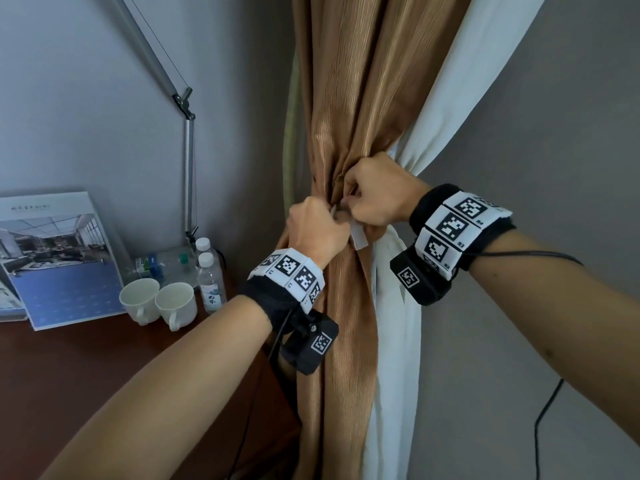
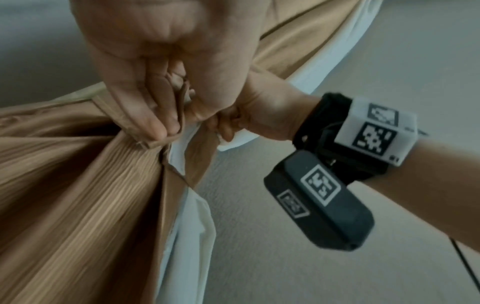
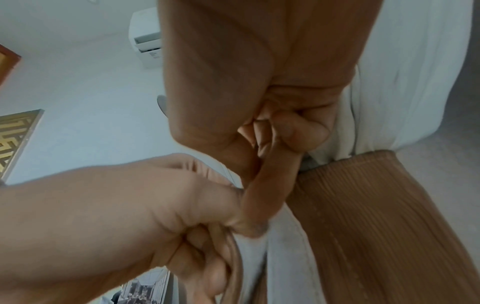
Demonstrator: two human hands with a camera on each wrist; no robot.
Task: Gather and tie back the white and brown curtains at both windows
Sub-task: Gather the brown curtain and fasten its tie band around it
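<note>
The brown curtain [image 1: 349, 109] is bunched into a narrow waist at mid-height, and the white curtain [image 1: 450, 98] is pulled in against its right side. A brown tie-back band [image 3: 270, 185] runs between my two hands at that waist. My left hand [image 1: 317, 230] pinches one end of the band, its fingertips [image 2: 166, 131] pressed against the brown folds. From the right, my right hand [image 1: 375, 199] curls its fingers [image 3: 298, 133] round the other end. A short white tab [image 1: 358, 239] hangs just below the hands. What lies behind the fists is hidden.
A dark wooden desk [image 1: 69, 375] stands left of the curtains and carries two white mugs [image 1: 140, 299], water bottles [image 1: 211, 282], a leaning brochure [image 1: 62, 258] and a silver lamp arm [image 1: 188, 168]. On the right, a black cable [image 1: 543, 417] hangs against the bare grey wall.
</note>
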